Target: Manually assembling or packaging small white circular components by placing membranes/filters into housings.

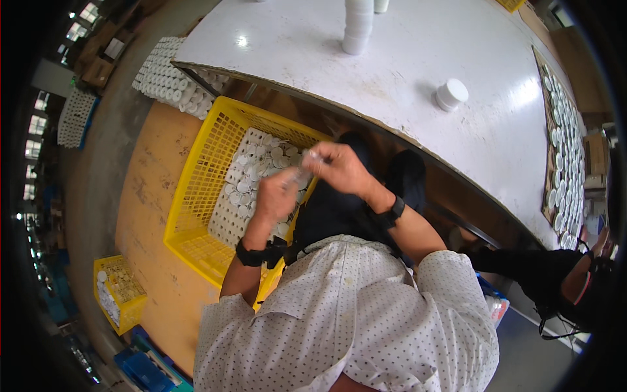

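My left hand [276, 195] and my right hand [339, 170] come together above the right side of a yellow plastic crate [186, 183]. Both are closed, with the fingertips of each pinched close to the other's. A small greyish thing shows between them, smeared by motion, and its kind cannot be made out. Beneath them in the crate lie many loose white round discs [245, 186], heaped over white trays with rows of holes [225, 219]. Part of the heap is hidden behind my left hand and wrist.
A white-topped table [392, 72] stands ahead, bearing a tall stack of white round pieces [357, 32] and a short white round stack [450, 95]. White round pieces [558, 163] fill a board at right. A smaller yellow crate [121, 294] sits at left. Another person [555, 281] is at right.
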The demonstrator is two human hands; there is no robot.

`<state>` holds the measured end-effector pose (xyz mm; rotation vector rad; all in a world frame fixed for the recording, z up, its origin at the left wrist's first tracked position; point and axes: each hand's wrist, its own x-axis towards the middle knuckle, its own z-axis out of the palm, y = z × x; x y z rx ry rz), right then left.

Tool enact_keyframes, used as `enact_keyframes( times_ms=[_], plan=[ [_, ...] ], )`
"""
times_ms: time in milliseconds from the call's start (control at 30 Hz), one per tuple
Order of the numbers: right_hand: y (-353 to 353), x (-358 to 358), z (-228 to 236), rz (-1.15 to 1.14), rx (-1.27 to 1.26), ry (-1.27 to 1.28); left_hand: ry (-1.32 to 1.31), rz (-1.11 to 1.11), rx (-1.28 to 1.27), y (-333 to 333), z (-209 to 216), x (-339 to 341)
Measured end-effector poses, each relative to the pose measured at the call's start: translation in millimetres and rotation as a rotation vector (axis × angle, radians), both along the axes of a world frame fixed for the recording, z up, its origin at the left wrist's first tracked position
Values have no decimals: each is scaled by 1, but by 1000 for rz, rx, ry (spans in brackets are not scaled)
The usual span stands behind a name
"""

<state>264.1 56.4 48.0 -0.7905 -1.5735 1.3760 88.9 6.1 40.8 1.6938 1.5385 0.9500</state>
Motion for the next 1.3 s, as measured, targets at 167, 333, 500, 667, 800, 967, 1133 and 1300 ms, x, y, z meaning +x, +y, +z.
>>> enact_keyframes(
  times_ms=[167,333,500,667,800,967,1133,1300],
  plan=[
    [-6,12,-37,-174,-111,-105,-236,-211,-315,-8,6,28],
    [-23,16,-52,-33,-394,150,202,160,285,-3,6,36],
    [-47,19,-45,0,-30,-175,-894,439,22,27,-3,24],
    [-48,25,-21,-276,168,-136,-923,255,-285,22,0,35],
    [-38,8,-20,-423,310,-84,-1257,-8,-319,13,-27,87],
    [-40,19,-39,-454,602,-186,-1583,-230,-542,-1,-11,82],
    [-13,55,-45,-681,-166,248,-1314,-426,-609,-30,-7,64],
    [-22,74,-3,-226,-623,717,-686,-282,-112,-17,-50,73]
  ],
)
